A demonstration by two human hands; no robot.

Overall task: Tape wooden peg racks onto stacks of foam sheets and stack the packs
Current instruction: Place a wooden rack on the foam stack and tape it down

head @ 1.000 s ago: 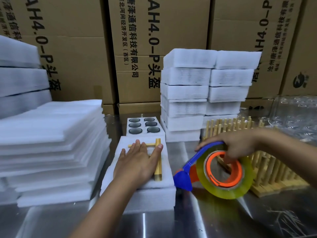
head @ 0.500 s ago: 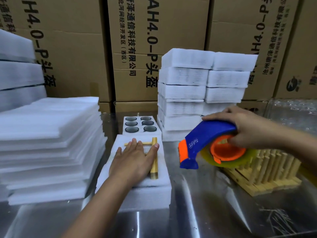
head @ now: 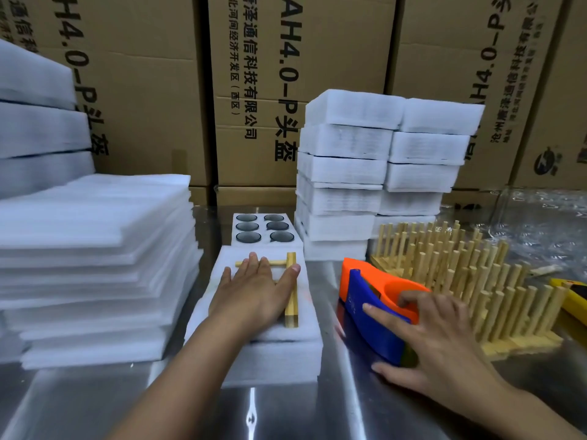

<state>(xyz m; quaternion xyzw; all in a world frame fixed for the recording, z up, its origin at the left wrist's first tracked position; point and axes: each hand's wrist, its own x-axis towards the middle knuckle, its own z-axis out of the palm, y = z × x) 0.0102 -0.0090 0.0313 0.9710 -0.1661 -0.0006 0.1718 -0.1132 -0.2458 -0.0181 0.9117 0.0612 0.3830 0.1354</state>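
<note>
Many foam sheets on shiny steel table; cardboard boxes behind.

Taking the foam stack on the table as centre: a peg rack lies on it under the flat left hand; a holed foam block sits just behind at 12 o'clock; finished packs are piled at 1 o'clock; upright peg racks stand at 2 o'clock; the tape dispenser, gripped by the right hand, seemingly rests on the table at 3 o'clock; loose sheets are piled at 9 o'clock; boxes line the back.
</note>
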